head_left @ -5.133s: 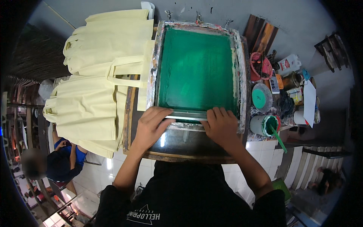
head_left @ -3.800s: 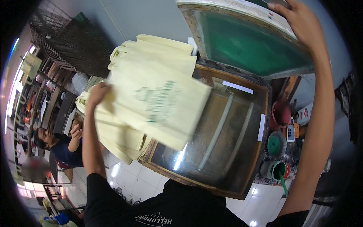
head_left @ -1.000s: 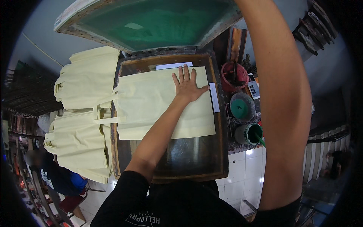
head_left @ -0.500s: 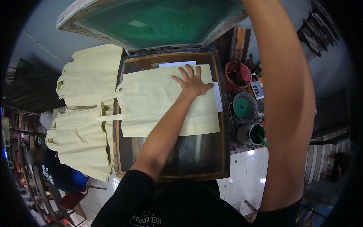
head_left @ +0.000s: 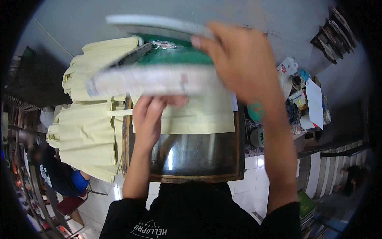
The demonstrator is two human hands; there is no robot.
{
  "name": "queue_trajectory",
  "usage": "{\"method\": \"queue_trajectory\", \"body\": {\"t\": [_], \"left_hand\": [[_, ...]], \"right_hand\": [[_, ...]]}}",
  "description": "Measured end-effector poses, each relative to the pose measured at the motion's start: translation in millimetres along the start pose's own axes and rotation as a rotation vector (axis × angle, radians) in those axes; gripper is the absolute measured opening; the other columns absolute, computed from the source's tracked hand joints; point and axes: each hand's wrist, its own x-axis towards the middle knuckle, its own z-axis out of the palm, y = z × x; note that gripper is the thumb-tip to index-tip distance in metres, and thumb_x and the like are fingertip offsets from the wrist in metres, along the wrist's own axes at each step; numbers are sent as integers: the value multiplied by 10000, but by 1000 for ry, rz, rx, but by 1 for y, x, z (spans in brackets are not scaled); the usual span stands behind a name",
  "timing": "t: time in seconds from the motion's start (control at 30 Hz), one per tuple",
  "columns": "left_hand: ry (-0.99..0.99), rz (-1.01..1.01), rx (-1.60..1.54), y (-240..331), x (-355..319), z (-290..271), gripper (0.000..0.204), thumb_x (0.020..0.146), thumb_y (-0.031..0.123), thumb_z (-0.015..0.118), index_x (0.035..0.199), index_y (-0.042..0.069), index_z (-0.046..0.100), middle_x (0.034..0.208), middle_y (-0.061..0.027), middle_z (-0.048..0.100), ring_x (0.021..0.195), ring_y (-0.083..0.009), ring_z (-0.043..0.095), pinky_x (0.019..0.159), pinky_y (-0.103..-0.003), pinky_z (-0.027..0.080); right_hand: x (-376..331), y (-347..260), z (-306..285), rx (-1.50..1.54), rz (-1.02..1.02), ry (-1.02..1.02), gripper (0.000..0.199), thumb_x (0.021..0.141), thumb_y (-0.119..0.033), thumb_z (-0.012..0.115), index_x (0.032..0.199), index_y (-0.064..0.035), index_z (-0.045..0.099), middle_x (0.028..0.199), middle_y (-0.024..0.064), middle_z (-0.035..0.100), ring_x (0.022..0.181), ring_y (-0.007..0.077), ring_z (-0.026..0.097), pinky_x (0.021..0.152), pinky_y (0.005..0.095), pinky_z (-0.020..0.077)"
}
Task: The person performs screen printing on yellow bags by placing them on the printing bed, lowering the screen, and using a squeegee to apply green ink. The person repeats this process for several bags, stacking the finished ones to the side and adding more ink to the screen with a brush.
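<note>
A printing screen (head_left: 155,81) with a pale taped frame slants over the work board, blurred by motion; wet green ink shows on its mesh. My left hand (head_left: 148,113) is at its near edge, fingers curled against the frame and partly hidden by it. Higher up, my right hand (head_left: 238,59) is closed round the right end of a long pale-grey bar, seemingly a squeegee (head_left: 159,23). Below the screen a cream fabric bag (head_left: 203,119) lies flat on the dark, wood-edged board (head_left: 191,155). The screen hides the bag's far part.
Stacked cream bags (head_left: 85,135) lie left of the board. At the right stand a tub of green ink (head_left: 256,111), a grey pot (head_left: 258,137), bottles, jars and a white sheet (head_left: 315,101). A seated person (head_left: 59,171) is at the lower left.
The raised screen has swung down toward the bag. My left hand has left the bag for the screen's near edge. My right hand has come into view, holding the grey bar.
</note>
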Motion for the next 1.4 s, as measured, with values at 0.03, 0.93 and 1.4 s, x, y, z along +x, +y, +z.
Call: {"method": "queue_trajectory", "body": {"t": [0.03, 0.93, 1.4], "left_hand": [[29, -66, -12, 4, -29, -14, 570, 1012, 443, 594, 1254, -72, 566, 1141, -248, 696, 1005, -327, 711, 891, -447, 556], [304, -1084, -421, -59, -160, -32, 487, 1063, 326, 558, 1206, -139, 546, 1133, -322, 683, 1038, -384, 727, 862, -433, 633], [-65, -1142, -302, -29, -144, -53, 528, 1074, 436, 501, 1041, -70, 651, 945, -234, 741, 767, -282, 757, 648, -336, 606]], "right_hand": [[-29, -2, 22, 111, -36, 55, 284, 942, -303, 686, 1056, -43, 697, 907, 165, 727, 760, 328, 703, 667, 416, 535], [-213, 0, 156, 63, -221, -269, 206, 861, -139, 640, 1028, -19, 629, 1047, 168, 715, 955, 320, 717, 779, 420, 595], [-35, 90, 224, -138, -185, -319, 181, 962, -217, 615, 1066, -73, 653, 867, 175, 716, 821, 364, 720, 714, 496, 568]]}}
